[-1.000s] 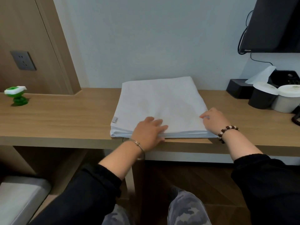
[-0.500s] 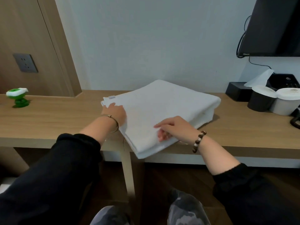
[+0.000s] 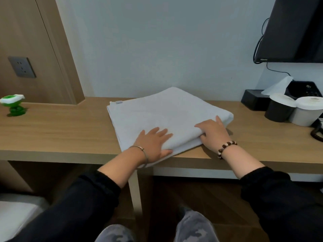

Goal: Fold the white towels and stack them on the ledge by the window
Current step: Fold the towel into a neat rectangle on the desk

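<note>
A long wooden desk [image 3: 61, 133] stands by the wall. A folded white towel [image 3: 157, 110] lies on it, turned a bit, one corner over the front edge. The left hand [image 3: 153, 144] lies flat on top. The right hand [image 3: 214, 135] pinches its right side.

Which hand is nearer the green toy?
Left. The left hand lies flat on the towel, well right of the green toy; the right hand holds the towel's edge farther right.
</note>
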